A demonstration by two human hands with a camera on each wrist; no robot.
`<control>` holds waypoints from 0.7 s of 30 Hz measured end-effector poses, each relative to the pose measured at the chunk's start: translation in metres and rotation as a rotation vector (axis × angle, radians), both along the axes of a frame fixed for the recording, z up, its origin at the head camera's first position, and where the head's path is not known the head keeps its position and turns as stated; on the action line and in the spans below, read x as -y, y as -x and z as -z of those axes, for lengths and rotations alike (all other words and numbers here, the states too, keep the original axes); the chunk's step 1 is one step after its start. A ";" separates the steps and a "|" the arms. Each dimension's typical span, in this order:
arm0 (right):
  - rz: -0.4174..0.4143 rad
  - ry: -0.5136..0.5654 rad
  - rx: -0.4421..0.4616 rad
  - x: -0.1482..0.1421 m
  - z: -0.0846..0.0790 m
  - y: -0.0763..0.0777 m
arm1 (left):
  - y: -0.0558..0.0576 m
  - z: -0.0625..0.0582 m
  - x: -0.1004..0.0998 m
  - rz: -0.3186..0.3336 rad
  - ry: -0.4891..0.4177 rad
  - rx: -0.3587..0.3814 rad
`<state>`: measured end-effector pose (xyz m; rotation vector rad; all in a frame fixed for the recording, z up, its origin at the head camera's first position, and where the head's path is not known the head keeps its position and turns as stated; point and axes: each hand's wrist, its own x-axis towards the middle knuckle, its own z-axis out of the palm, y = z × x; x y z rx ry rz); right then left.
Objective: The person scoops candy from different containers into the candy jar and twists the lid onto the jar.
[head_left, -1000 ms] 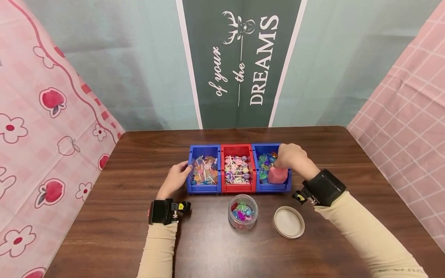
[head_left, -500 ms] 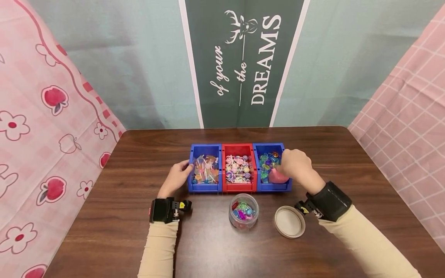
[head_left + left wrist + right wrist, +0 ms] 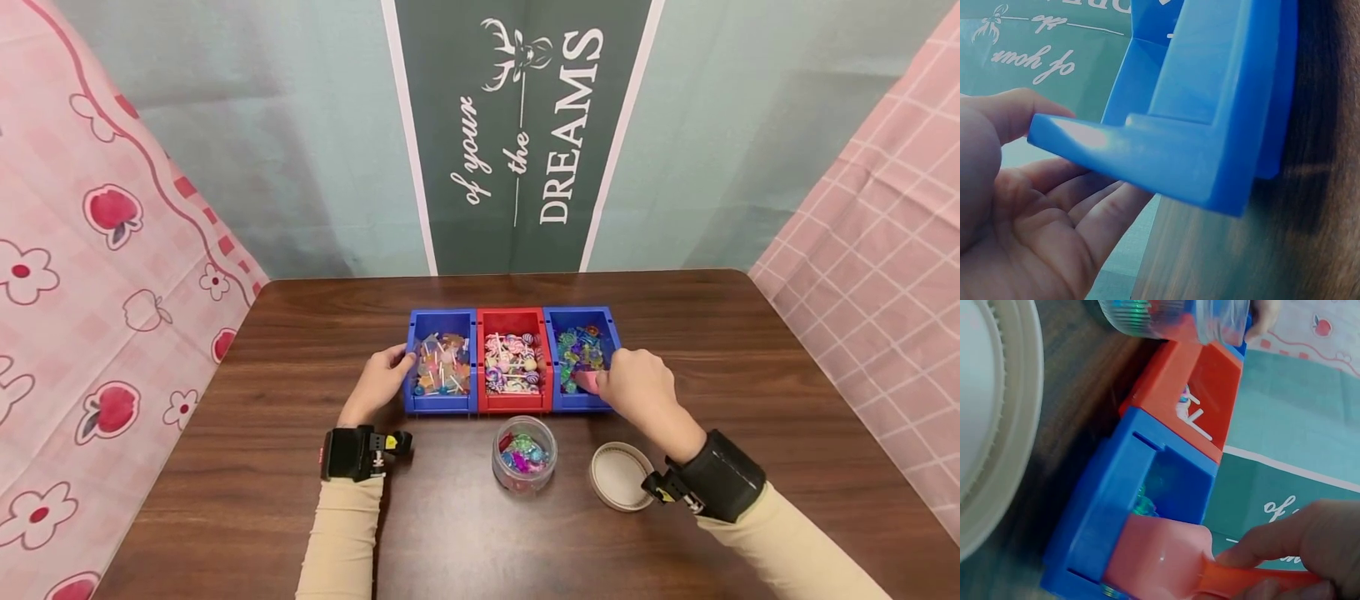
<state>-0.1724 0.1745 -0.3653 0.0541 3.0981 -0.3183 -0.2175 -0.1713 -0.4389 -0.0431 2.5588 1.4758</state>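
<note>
My right hand (image 3: 639, 387) grips a pink scoop (image 3: 1163, 556) by its orange-red handle (image 3: 1241, 578), at the front right of the right blue bin (image 3: 581, 404). The scoop's bowl is down in that bin, among clear coloured plastic gems (image 3: 576, 350). On the other side, my left hand (image 3: 378, 383) holds the outer wall of the left blue bin (image 3: 1172, 156), thumb at the rim and fingers along the outside. Stick pieces and small translucent shapes (image 3: 444, 367) fill that bin. Between them, a red bin (image 3: 514, 405) holds striped lollipop pieces (image 3: 512, 362).
In front of the bins stands a clear round jar (image 3: 525, 454) with bright gems inside. A pale round lid (image 3: 621, 477) lies to its right, partly under the right wrist camera. A green curtain (image 3: 510, 242) hangs behind the brown table (image 3: 465, 533).
My right hand has drawn toward the front right, from over the right bin to its front corner. The scoop has turned, and less of its bowl shows. The left hand keeps its place.
</note>
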 end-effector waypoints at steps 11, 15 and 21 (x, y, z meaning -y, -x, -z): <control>-0.009 0.066 -0.094 -0.006 0.013 -0.007 | 0.000 0.001 0.001 0.013 0.029 -0.002; -0.003 0.088 -0.106 -0.008 0.016 -0.007 | 0.000 0.001 0.001 0.016 0.028 -0.007; -0.008 0.117 -0.116 -0.012 0.024 -0.009 | 0.000 0.001 0.000 0.015 0.024 -0.005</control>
